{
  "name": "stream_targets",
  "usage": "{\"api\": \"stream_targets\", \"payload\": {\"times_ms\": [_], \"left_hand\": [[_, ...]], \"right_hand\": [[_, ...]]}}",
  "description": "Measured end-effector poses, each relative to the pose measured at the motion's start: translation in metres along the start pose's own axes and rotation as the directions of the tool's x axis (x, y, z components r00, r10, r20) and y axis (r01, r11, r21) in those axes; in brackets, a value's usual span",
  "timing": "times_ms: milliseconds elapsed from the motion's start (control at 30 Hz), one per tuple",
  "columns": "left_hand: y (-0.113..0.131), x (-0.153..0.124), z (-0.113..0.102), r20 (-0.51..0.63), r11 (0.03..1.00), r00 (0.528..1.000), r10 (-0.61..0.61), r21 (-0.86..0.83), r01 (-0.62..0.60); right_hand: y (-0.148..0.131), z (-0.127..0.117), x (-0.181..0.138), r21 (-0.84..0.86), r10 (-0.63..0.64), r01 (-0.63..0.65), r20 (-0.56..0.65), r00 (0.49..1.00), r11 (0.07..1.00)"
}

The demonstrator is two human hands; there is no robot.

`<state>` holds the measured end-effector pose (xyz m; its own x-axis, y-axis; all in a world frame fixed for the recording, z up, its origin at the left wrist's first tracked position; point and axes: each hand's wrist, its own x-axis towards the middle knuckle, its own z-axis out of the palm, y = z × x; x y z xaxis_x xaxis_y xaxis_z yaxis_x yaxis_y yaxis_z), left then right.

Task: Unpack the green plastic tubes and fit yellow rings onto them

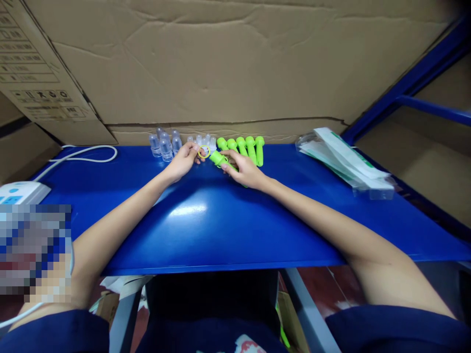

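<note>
Between the fingertips of my left hand is a thin yellow ring, held out towards the right. My right hand is wrapped round a bright green flashlight-shaped tube, its wide end tilted up and left, close to the ring but apart from it. Most of the tube's narrow part is hidden by my fingers. Behind my right hand lies a row of several similar green tubes. Small clear plastic pieces stand behind the ring, and several larger clear domed caps stand left of my left hand.
A blue table lies under my arms, backed by a cardboard wall. Flat plastic packages lie at the right. On the left are a white cable and a white power strip. A blue metal frame rises at the right.
</note>
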<state>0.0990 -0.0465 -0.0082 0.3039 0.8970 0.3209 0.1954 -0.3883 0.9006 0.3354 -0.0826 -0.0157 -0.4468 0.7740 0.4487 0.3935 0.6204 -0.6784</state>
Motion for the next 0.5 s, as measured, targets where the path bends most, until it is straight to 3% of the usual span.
{"api": "stream_targets", "payload": {"times_ms": [233,367,500], "left_hand": [[0.0,-0.005,0.001,0.088,0.994,0.996,-0.031,0.104,0.021],[0.006,-0.009,0.003,0.222,0.99,0.974,-0.041,0.142,0.009],[0.011,-0.014,0.007,0.283,0.981,0.959,-0.03,0.191,-0.026]], "right_hand": [[-0.012,0.003,-0.006,-0.056,-0.096,0.098,0.05,0.994,0.994],[-0.01,0.003,-0.006,-0.096,-0.121,0.127,0.066,0.99,0.987],[-0.009,0.004,-0.005,-0.145,-0.213,0.237,0.164,0.963,0.96]]}}
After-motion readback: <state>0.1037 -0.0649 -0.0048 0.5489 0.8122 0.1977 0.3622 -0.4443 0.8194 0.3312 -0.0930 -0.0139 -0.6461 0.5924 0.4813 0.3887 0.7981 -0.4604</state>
